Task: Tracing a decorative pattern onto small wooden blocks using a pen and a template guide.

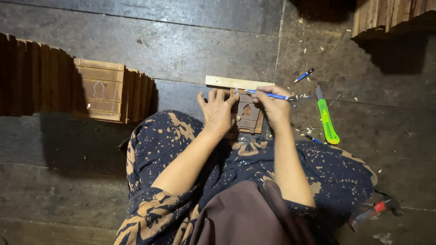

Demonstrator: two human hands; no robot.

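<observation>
A small brown wooden panel (249,116) with a cut-out shape in its middle lies on the dark floor in front of my knees. My left hand (219,110) presses flat on its left side, fingers spread. My right hand (272,106) grips a blue pen (269,95) over the panel's top right edge. A pale wooden strip (236,82) lies just beyond the panel, touching its far end.
A green utility knife (327,118) and a second blue pen (303,75) lie to the right among wood chips. Stacks of brown wooden panels (102,90) stand at the left, more at the top right (390,13). A red-handled tool (373,210) lies by my right leg.
</observation>
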